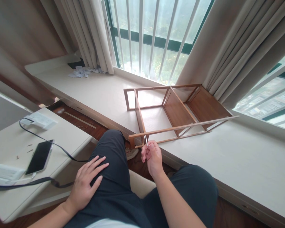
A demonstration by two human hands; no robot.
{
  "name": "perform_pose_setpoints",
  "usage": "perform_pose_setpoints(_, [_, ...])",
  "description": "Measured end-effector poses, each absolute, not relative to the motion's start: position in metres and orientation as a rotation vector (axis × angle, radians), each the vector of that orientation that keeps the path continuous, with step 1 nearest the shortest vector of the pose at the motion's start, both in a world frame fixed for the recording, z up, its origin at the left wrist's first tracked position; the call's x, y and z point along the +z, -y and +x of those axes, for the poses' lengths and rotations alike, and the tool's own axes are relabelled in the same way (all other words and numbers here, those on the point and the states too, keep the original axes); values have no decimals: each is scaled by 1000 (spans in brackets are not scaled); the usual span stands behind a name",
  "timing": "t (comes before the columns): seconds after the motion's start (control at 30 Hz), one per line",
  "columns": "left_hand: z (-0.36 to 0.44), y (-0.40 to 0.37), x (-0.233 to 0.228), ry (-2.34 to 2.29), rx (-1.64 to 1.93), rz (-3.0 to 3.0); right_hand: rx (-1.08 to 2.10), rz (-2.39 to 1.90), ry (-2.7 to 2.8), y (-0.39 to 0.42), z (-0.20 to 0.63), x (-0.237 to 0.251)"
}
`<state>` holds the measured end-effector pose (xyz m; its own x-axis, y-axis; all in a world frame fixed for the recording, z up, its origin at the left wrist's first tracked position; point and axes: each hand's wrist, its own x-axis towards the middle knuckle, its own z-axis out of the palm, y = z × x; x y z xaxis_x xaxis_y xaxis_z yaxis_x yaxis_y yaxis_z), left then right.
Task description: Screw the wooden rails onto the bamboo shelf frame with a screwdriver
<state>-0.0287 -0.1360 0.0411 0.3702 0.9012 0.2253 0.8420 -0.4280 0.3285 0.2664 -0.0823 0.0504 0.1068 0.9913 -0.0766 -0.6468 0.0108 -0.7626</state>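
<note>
My right hand is closed in a pinch around a thin metal rod, which points up at the near end of a wooden shelf frame. Whether the rod's tip touches the wood, I cannot tell. The brown frame lies on its side on a white ledge, its near corner just beyond my fingers. Its shelf panels stand on edge between the rails. Resting flat on my left thigh is my left hand, fingers spread and holding nothing.
On the white table at the left are a phone, a white power strip, small wooden pegs and a black cord. Crumpled paper scraps lie far along the ledge. Curtains and barred windows stand behind.
</note>
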Motion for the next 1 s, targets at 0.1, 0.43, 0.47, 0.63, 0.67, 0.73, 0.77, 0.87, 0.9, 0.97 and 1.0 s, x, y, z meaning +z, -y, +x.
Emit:
perform_pose_setpoints(0.1, [-29, 136, 40, -1572, 572, 2460, 1497, -713, 588, 83, 265, 55])
perform_pose_setpoints(0.43, [-28, 136, 42, -1572, 577, 2461, 1652, -562, 448, 84, 270, 65])
perform_pose_setpoints(0.47, [-28, 136, 42, -1572, 573, 2461, 1668, -554, 437, 84, 270, 66])
perform_pose_setpoints(0.63, [-29, 135, 41, -1578, 564, 2462, 1721, -542, 414, 82, 270, 69])
perform_pose_setpoints(0.67, [-29, 135, 41, -1577, 566, 2464, 1718, -548, 421, 82, 270, 68])
perform_pose_setpoints(0.73, [-28, 135, 42, -1576, 571, 2465, 1697, -572, 444, 83, 271, 66])
perform_pose_setpoints(0.77, [-28, 135, 42, -1576, 572, 2465, 1681, -589, 457, 83, 271, 65])
perform_pose_setpoints(0.87, [-27, 136, 42, -1578, 570, 2463, 1637, -627, 490, 83, 271, 62])
perform_pose_setpoints(0.9, [-27, 136, 43, -1578, 569, 2462, 1627, -633, 493, 83, 271, 62])
perform_pose_setpoints(0.97, [-27, 136, 43, -1581, 564, 2463, 1620, -636, 483, 82, 272, 61])
perform_pose_setpoints(1.0, [-27, 136, 43, -1583, 562, 2463, 1623, -640, 472, 82, 272, 62])
